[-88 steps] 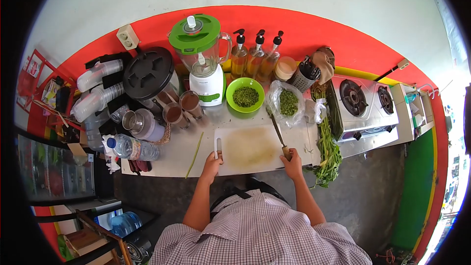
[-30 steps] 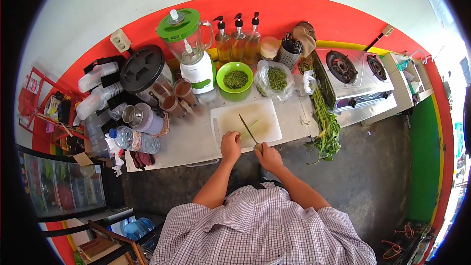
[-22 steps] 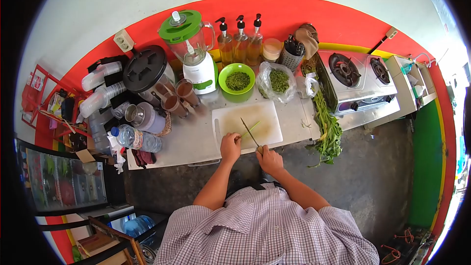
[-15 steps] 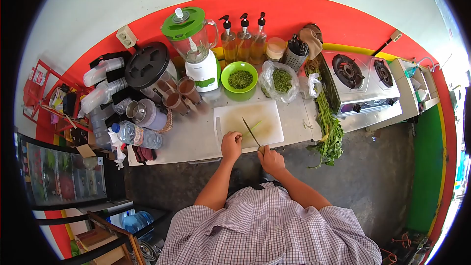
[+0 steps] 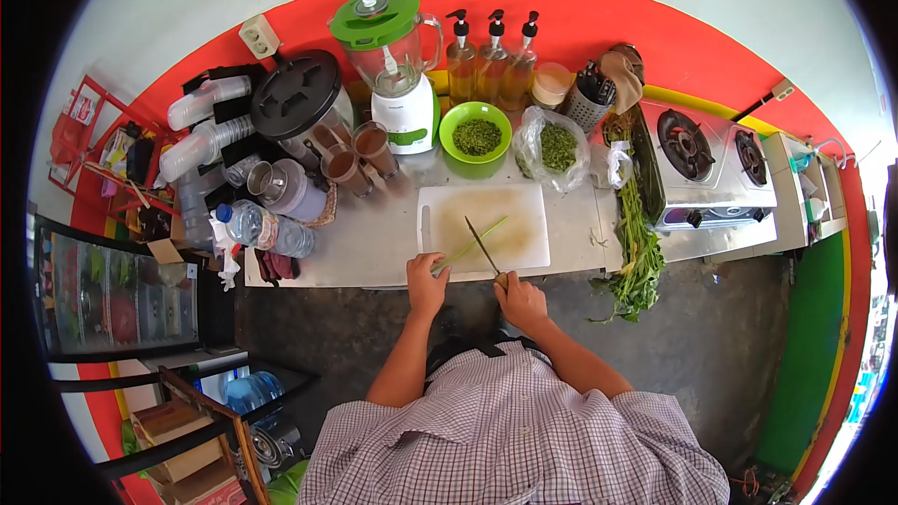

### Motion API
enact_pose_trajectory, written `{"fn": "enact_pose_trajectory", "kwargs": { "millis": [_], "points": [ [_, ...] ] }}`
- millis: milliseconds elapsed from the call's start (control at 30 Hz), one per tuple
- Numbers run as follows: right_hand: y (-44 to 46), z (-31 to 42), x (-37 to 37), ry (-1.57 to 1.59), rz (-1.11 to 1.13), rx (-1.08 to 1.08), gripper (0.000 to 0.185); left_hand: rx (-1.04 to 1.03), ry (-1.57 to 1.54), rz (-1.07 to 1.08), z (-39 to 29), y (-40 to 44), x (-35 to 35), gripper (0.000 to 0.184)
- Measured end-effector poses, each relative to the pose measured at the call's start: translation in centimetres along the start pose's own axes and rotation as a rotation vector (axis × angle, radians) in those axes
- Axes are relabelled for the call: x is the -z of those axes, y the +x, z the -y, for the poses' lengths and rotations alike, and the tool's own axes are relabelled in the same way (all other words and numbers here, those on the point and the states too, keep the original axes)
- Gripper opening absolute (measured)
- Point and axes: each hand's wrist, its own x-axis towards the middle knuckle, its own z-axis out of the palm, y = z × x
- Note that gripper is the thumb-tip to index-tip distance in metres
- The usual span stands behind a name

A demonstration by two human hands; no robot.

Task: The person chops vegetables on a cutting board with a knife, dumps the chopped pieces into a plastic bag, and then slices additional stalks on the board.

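My left hand (image 5: 427,282) is closed on the lower end of a thin green stalk (image 5: 458,254) at the near edge of the white cutting board (image 5: 436,204). The stalk slants up to the right across the board. My right hand (image 5: 522,303) grips the handle of a knife (image 5: 483,245), whose dark blade points away from me and to the left. Blade and stalk cross in view; I cannot tell whether they touch. Behind the board stand a green bowl (image 5: 476,166) of chopped greens and a clear plastic bag (image 5: 529,142) also holding chopped greens.
A blender (image 5: 400,122), pump bottles (image 5: 491,75) and a utensil holder (image 5: 588,112) line the back. Leafy stalks (image 5: 640,266) overhang the counter edge beside the gas stove (image 5: 711,182). Brown-filled glasses (image 5: 348,174) and a water bottle (image 5: 267,230) stand at left.
My left hand has shifted left and back toward me, and more of the stalk shows beyond its fingers. The knife stays in my right hand. The camera view has shifted slightly.
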Motion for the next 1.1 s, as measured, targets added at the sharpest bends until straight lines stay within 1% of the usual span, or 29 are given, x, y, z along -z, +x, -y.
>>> {"fn": "enact_pose_trajectory", "kwargs": {
  "millis": [67, 100, 167, 567, 633, 833, 1000, 1100],
  "points": [
    [0.2, 0.0, 0.1, -0.013, 0.000, 0.013, 0.042, 0.002, 0.008, 0.020, 0.2, 0.1, 0.0, 0.023],
    [0.2, 0.1, 0.1, -0.021, -0.003, 0.021, 0.042, 0.005, 0.008, 0.012, 0.2, 0.1, -0.1, 0.023],
    [0.3, 0.2, 0.1, -0.030, -0.007, 0.036, 0.042, -0.002, 0.007, 0.006, 0.4, 0.1, -0.2, 0.017],
    [0.8, 0.2, 0.3, -0.026, 0.008, 0.079, 0.041, -0.013, 0.033, -0.016, 0.6, 0.3, -0.7, 0.013],
    [0.8, 0.4, 0.2, -0.054, 0.080, 0.047, 0.042, -0.018, 0.036, -0.012, 0.6, 0.3, -0.7, 0.013],
    [1.1, 1.2, -0.8, -0.163, 0.165, -0.010, 0.042, 0.016, 0.070, 0.014, 0.0, 0.1, -0.6, 0.011],
    [1.8, 1.7, -0.7, -0.172, 0.150, -0.004, 0.042, 0.006, 0.085, 0.010, 0.7, -0.3, -0.8, 0.012],
    [1.9, 1.5, -0.5, -0.119, 0.115, 0.028, 0.042, -0.008, 0.069, -0.051, 1.5, -0.3, -0.9, 0.012]
  ]
}}
